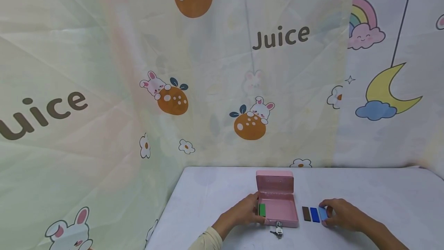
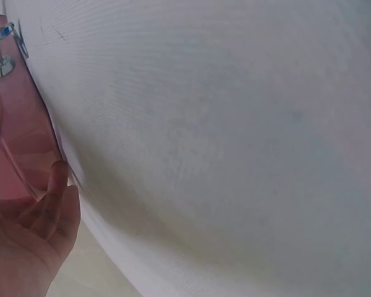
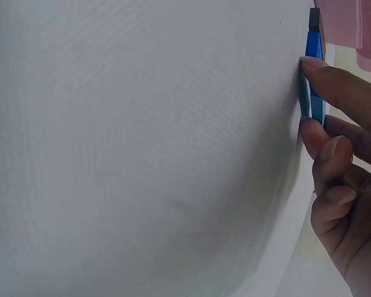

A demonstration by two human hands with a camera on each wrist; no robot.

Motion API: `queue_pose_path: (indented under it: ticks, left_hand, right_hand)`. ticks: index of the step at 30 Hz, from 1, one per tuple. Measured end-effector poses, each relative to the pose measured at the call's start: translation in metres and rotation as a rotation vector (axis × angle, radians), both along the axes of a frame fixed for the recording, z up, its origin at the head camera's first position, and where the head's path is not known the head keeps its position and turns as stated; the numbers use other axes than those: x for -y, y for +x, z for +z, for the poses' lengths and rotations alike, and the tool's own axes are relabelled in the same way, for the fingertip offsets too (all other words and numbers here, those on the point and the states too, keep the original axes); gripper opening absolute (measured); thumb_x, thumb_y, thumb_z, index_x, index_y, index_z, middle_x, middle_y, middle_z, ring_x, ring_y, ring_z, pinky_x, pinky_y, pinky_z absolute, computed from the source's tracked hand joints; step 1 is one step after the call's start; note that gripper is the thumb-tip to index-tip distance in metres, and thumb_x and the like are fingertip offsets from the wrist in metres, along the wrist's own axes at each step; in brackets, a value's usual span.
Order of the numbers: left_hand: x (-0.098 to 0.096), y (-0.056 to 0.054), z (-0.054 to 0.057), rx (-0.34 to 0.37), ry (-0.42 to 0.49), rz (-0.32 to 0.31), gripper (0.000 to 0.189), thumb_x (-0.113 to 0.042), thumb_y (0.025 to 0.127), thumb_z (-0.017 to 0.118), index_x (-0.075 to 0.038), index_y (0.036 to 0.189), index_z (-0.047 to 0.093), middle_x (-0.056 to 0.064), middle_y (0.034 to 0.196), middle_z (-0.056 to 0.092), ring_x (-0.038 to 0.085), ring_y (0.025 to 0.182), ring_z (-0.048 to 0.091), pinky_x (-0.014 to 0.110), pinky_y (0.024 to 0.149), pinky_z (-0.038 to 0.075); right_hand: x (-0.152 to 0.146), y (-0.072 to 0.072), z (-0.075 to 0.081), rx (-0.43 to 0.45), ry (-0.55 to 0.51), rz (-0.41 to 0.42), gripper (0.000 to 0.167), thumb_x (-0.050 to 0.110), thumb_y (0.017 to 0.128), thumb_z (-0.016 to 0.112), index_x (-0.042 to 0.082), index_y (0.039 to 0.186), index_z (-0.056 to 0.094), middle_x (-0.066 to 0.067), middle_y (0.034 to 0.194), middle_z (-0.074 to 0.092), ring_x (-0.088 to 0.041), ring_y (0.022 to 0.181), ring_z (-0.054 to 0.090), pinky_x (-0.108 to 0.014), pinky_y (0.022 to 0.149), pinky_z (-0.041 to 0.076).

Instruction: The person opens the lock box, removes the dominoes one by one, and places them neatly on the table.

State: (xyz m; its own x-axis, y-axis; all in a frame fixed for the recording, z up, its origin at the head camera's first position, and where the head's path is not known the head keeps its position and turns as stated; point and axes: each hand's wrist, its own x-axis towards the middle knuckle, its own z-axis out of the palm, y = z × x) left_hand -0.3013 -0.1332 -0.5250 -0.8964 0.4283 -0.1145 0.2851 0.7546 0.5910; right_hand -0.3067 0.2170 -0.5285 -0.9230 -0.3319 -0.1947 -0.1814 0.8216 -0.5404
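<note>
A pink cash box [image 1: 281, 206] stands with its lid raised, a green block [image 1: 262, 210] inside along its left wall. My left hand [image 1: 244, 209] holds the box by its left side, fingers toward the rear and thumb near the front corner. In the left wrist view, its fingers lie against the pink wall [image 2: 28, 120]. To the right of the box, my right hand [image 1: 343, 214] pinches a light blue block [image 1: 323, 213] between thumb and finger. Beside that block lie a dark blue block [image 1: 314, 215] and a dark brown block [image 1: 306, 213].
A lock with keys [image 1: 278, 230] hangs at the front of the box. The white tabletop [image 1: 215, 188] runs back to a printed curtain [image 1: 215, 134], and another curtain side [image 1: 114, 188] borders the table on the left.
</note>
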Motion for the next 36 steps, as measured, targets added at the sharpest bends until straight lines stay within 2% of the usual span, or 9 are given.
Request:
queue_pose_path:
  ticks: [23, 36]
  left_hand:
    - [-0.0004, 0.0003, 0.0012, -0.010, -0.015, 0.019, 0.088, -0.037, 0.078, 0.086, -0.035, 0.150, 0.037, -0.011, 0.118, 0.058, 0.001, 0.088, 0.054, 0.023, 0.082, 0.054]
    - [-0.0001, 0.0027, 0.0039, -0.010, -0.034, 0.017, 0.089, -0.037, 0.078, 0.086, -0.033, 0.152, 0.037, -0.009, 0.122, 0.059, 0.001, 0.089, 0.054, 0.024, 0.086, 0.055]
  right_hand:
    - [-0.0008, -0.0005, 0.0017, 0.015, 0.000, -0.007, 0.052, 0.029, 0.074, 0.088, 0.005, 0.117, 0.068, 0.000, 0.081, 0.057, -0.017, 0.082, 0.053, -0.039, 0.080, 0.051]
    - [0.0014, 0.0017, 0.0037, 0.041, 0.031, 0.009, 0.060, 0.033, 0.074, 0.088, 0.007, 0.123, 0.064, 0.000, 0.083, 0.059, -0.017, 0.082, 0.054, -0.048, 0.085, 0.056]
